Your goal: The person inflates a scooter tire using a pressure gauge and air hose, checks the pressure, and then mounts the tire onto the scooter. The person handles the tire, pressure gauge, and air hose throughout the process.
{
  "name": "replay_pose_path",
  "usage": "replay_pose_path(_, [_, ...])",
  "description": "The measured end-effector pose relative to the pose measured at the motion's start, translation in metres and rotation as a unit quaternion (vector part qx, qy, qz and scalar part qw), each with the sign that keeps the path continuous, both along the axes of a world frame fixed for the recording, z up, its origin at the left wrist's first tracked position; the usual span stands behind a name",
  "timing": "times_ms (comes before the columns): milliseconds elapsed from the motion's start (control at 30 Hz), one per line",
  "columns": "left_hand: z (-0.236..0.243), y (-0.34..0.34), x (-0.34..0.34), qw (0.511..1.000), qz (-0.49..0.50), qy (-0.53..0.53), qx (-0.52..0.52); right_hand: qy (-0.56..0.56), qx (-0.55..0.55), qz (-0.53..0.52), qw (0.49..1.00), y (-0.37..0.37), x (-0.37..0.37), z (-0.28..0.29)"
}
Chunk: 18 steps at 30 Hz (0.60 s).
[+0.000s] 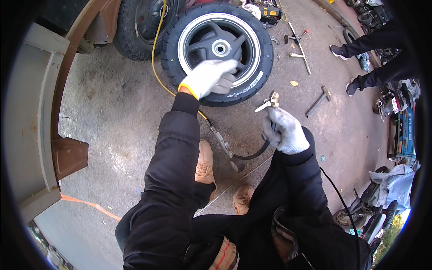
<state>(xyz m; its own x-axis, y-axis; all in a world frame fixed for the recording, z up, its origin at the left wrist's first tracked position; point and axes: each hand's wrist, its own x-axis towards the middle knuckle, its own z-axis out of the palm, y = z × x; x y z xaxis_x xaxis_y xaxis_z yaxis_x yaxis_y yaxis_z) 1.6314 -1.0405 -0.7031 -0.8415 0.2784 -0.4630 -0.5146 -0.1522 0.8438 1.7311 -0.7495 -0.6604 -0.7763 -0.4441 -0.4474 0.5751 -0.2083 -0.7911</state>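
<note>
Over the lower part of a tyred wheel (pixel 220 48), the gloved left hand (pixel 209 80) hangs partly spread, thumb apart from loosely bent fingers; whether it touches the rim I cannot tell. To its right, the gloved right hand (pixel 287 132) grips a brass-coloured air fitting (pixel 273 99) with a lever, held up near the tyre. A black hose (pixel 254 156) curves from that hand to a round gauge (pixel 237 165), near the person's tan shoes (pixel 204 164), and a yellow hose (pixel 156 49) runs up past the wheel's left side. The wheel lies flat on the ground beside a second tyre (pixel 131 33). Rightward are a hammer (pixel 318 102), a metal bar (pixel 300 48) and another person's legs (pixel 380 45).
</note>
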Motion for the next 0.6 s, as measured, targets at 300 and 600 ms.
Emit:
replay_pose_path(300, [0.020,0.061,0.009,0.956,-0.206,0.204,-0.037,-0.015,-0.025,-0.034,0.999,0.002,-0.017,-0.019])
replay_pose_path(600, [0.000,0.079,0.019,0.960,-0.089,0.046,0.263,-0.071,-0.140,0.047,0.987,0.004,-0.012,-0.029])
